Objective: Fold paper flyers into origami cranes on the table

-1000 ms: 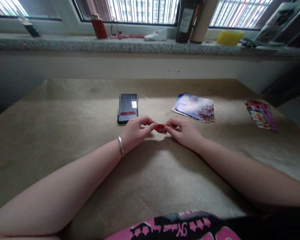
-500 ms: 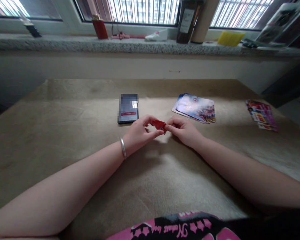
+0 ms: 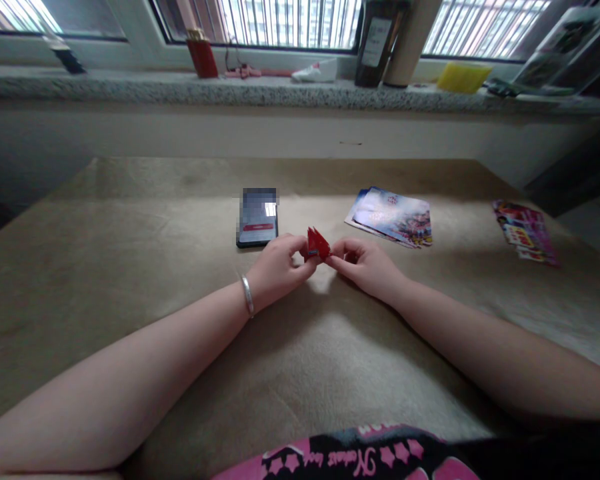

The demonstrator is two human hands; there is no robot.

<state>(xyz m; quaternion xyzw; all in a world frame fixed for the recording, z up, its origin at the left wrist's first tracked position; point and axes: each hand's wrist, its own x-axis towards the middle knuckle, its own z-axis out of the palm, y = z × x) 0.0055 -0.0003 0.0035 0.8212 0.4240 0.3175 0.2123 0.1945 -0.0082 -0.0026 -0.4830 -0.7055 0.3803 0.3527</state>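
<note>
A small piece of folded red paper, with pointed layers sticking up, is held between my two hands above the table. My left hand, with a silver bangle at the wrist, pinches its left side between thumb and fingers. On the other side, my right hand pinches the paper's lower right corner with its fingertips. Just beyond my left hand lies a phone, its screen blurred out. A stack of printed picture sheets lies beyond my right hand.
Colourful printed packets or cards lie at the table's right side. Behind the table, a stone windowsill bears a red container, a dark bottle and a yellow block.
The folded red paper has turned so that its pointed layers now stand upward and more of it shows. My fingers have shifted slightly around it; both hands stay in nearly the same place.
</note>
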